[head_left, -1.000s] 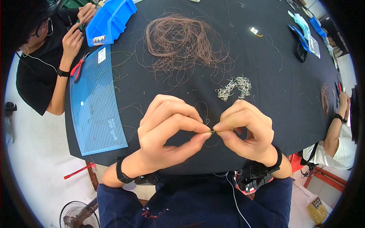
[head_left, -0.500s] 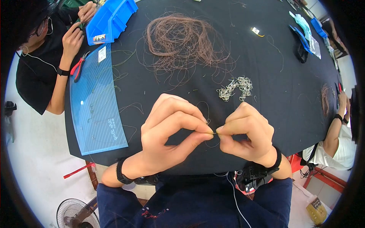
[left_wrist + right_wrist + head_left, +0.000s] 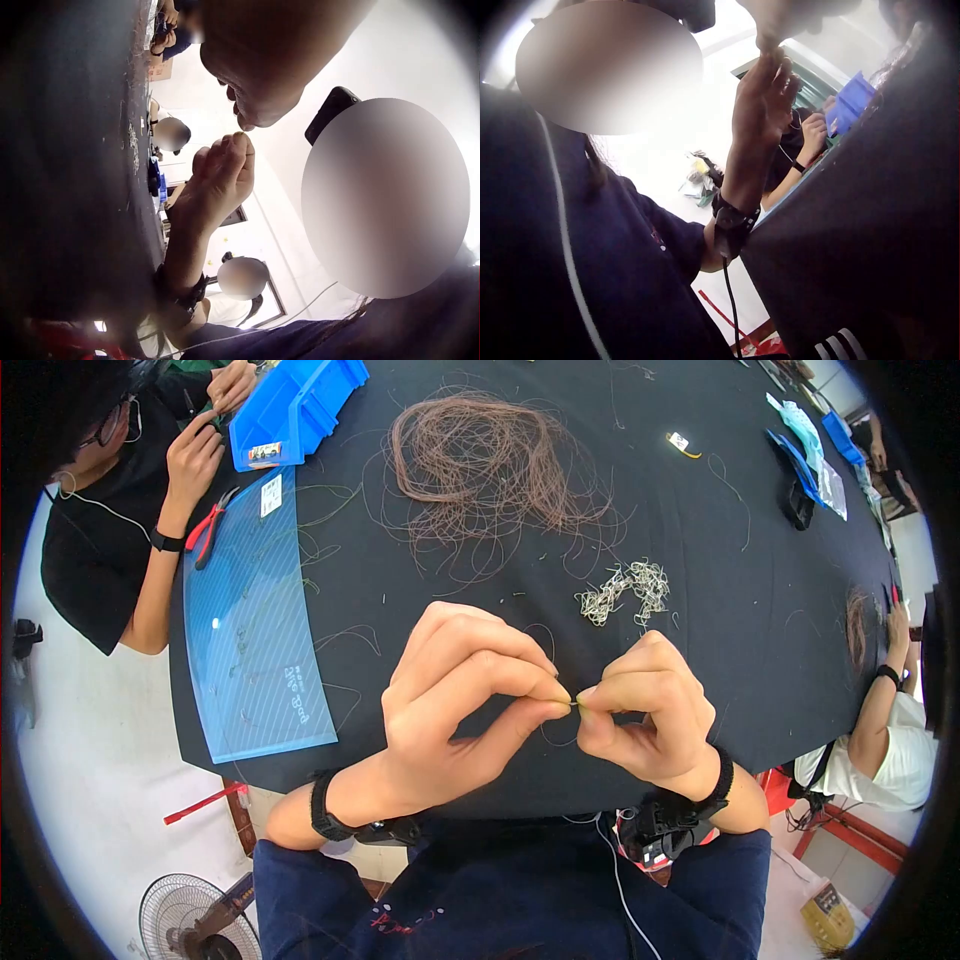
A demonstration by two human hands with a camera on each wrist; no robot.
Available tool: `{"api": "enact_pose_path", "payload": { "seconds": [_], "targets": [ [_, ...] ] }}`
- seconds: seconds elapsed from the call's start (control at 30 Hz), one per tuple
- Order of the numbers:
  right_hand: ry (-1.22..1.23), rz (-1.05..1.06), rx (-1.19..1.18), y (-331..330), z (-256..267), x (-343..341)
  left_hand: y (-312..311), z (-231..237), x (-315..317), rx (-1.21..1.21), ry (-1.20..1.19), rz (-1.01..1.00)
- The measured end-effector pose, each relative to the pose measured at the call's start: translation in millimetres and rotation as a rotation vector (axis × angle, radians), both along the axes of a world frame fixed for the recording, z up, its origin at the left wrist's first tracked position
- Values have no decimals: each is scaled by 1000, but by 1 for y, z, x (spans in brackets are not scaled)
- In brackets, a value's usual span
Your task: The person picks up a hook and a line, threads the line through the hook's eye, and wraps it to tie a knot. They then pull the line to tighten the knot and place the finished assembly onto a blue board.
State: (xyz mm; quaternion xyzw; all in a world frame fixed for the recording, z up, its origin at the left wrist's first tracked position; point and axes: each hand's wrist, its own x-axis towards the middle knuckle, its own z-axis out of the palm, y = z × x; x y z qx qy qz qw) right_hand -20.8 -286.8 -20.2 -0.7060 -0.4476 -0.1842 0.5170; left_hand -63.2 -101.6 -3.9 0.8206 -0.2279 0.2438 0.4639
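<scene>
In the head view my left hand [image 3: 430, 705] pinches a thin line [image 3: 574, 704] between thumb and index finger. Facing it, my right hand [image 3: 665, 710] pinches the same line close by, with the fingertips of both hands nearly meeting. A fine loop of the line curves above and below the left fingertips. What small piece may sit within the pinch is hidden by the fingers. Beyond the hands lies a heap of small silvery bent-wire pieces [image 3: 625, 592], like hooks. Farther back spreads a big tangle of brown line [image 3: 480, 460].
At the left, a translucent blue folder [image 3: 255, 650] carries red-handled pliers [image 3: 208, 532] and several loose lines. A blue bin [image 3: 295, 410] stands behind it. A person [image 3: 110, 560] works at the left; another person's arm [image 3: 885, 700] is at the right. Black cloth [image 3: 760, 660] covers the table.
Both hands keep their pinch. The left hand has shifted slightly right, and the short bit of line between the fingertips has moved right with it. The view has shifted a little.
</scene>
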Motion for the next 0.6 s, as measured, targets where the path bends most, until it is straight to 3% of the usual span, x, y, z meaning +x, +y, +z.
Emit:
{"api": "enact_pose_path", "payload": {
  "seconds": [0.3, 0.6],
  "targets": [
    [-159, -80, -64, -1, -1, 1, -4, 1, 0, -54, 80, 48],
    [0, -35, 41, 4, 0, 0, 0, 0, -2, -33, 86, 11]
  ]
}}
